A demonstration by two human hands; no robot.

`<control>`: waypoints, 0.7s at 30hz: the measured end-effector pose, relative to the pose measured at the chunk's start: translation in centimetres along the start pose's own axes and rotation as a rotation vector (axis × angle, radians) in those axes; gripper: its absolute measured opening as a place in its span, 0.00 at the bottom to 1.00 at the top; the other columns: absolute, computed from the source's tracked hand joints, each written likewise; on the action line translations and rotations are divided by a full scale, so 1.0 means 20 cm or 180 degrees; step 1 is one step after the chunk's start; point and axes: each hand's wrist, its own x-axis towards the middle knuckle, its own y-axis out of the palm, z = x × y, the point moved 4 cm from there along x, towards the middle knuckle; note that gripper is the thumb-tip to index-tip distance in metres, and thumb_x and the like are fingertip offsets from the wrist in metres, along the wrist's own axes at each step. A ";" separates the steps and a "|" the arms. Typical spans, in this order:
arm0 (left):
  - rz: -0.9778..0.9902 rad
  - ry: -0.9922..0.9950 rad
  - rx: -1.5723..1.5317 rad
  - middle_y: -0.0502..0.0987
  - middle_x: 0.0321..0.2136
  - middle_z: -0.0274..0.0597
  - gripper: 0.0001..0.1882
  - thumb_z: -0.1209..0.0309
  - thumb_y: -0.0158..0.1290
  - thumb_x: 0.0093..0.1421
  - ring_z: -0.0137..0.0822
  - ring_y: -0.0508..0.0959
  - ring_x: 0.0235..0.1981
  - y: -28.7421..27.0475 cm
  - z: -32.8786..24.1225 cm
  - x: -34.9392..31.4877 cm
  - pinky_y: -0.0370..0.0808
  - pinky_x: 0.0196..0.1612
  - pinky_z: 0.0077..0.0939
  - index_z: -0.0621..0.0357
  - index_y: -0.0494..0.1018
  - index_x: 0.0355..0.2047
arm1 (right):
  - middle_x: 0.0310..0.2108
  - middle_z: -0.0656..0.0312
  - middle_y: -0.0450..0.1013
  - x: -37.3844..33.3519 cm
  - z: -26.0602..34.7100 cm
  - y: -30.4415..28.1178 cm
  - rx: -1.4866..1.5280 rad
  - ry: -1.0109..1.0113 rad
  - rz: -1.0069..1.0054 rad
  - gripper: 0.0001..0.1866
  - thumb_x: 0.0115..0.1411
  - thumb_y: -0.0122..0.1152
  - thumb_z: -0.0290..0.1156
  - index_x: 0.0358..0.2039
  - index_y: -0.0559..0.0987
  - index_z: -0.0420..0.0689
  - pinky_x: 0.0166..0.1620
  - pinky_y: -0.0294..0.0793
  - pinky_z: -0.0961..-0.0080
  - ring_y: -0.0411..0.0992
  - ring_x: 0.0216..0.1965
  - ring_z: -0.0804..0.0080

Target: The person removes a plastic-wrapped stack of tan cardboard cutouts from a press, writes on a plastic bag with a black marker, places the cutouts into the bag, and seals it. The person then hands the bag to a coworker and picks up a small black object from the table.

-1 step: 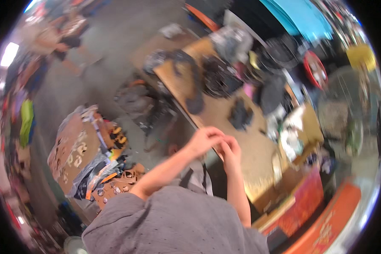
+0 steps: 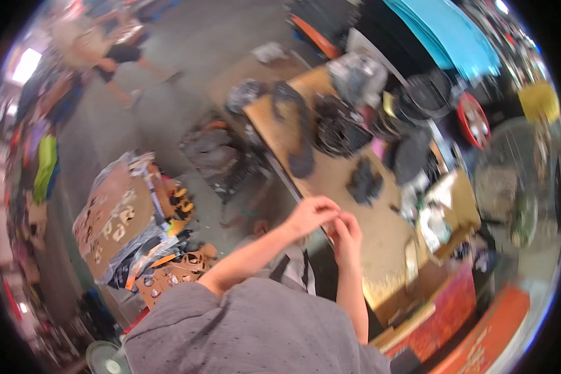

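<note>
My left hand (image 2: 315, 214) and my right hand (image 2: 345, 232) meet fingertip to fingertip above the near edge of a wooden worktable (image 2: 336, 179). The fingers of both are bent and pinched together. Anything between them is too small or blurred to make out. On the tabletop just beyond lies a small dark piece (image 2: 365, 182), cloth or rubber. A long dark strip (image 2: 300, 134) stretches along the table's left side, next to a bundle of black material (image 2: 338, 128).
Cardboard boxes (image 2: 464, 209) stand on the right, near a red bowl (image 2: 473, 120). Left of me are brown sheets with cut-out holes (image 2: 119, 215). Black bags (image 2: 210, 153) sit on the floor beside the table. Another person (image 2: 96, 53) is at the upper left.
My view has turned slightly, so table and floor things sit further right in the picture. My hands stay together, fingertips pinched, a little lower in the view.
</note>
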 end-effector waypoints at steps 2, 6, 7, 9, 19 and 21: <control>0.0434 -0.0490 -0.0849 0.76 0.32 0.35 0.06 0.75 0.54 0.59 0.25 0.75 0.35 -0.06 0.01 -0.04 0.73 0.38 0.19 0.63 0.75 0.35 | 0.34 0.62 0.72 -0.06 0.01 0.10 0.0409 -0.0136 0.0331 0.14 0.62 0.54 0.39 0.42 0.72 0.43 0.36 0.71 0.78 0.71 0.31 0.75; 0.0704 0.0353 0.0000 0.74 0.33 0.35 0.05 0.77 0.54 0.58 0.25 0.76 0.32 -0.28 -0.04 -0.15 0.74 0.34 0.20 0.63 0.76 0.35 | 0.34 0.62 0.74 -0.21 -0.05 0.24 0.1335 0.0477 0.1041 0.24 0.64 0.43 0.53 0.41 0.73 0.45 0.39 0.72 0.71 0.72 0.33 0.68; 0.0861 0.0622 0.0448 0.74 0.33 0.36 0.05 0.79 0.55 0.56 0.26 0.76 0.31 -0.31 -0.05 -0.18 0.74 0.33 0.20 0.62 0.77 0.34 | 0.33 0.61 0.74 -0.24 -0.09 0.23 0.1343 0.0751 0.0899 0.27 0.64 0.39 0.57 0.41 0.74 0.46 0.39 0.72 0.69 0.72 0.33 0.67; 0.1133 0.1325 0.1256 0.75 0.31 0.40 0.06 0.79 0.57 0.52 0.32 0.77 0.31 -0.31 -0.04 -0.24 0.73 0.31 0.23 0.60 0.78 0.32 | 0.32 0.62 0.74 -0.29 -0.18 0.25 0.0895 0.0451 0.0928 0.22 0.66 0.43 0.49 0.43 0.74 0.44 0.39 0.72 0.73 0.73 0.34 0.70; 0.2310 -0.0083 0.1235 0.75 0.29 0.36 0.04 0.77 0.54 0.56 0.23 0.74 0.27 0.00 0.38 -0.43 0.72 0.29 0.17 0.63 0.75 0.33 | 0.28 0.68 0.73 -0.73 -0.58 0.08 0.0585 0.0168 -0.0984 0.08 0.61 0.57 0.32 0.38 0.76 0.41 0.34 0.70 0.83 0.70 0.30 0.82; 0.2317 -0.0089 0.1251 0.76 0.28 0.35 0.05 0.77 0.54 0.57 0.22 0.74 0.26 0.05 0.44 -0.47 0.71 0.28 0.16 0.62 0.75 0.34 | 0.27 0.68 0.72 -0.82 -0.67 -0.02 0.0879 0.0286 -0.0996 0.07 0.60 0.57 0.32 0.36 0.76 0.43 0.33 0.69 0.84 0.69 0.28 0.82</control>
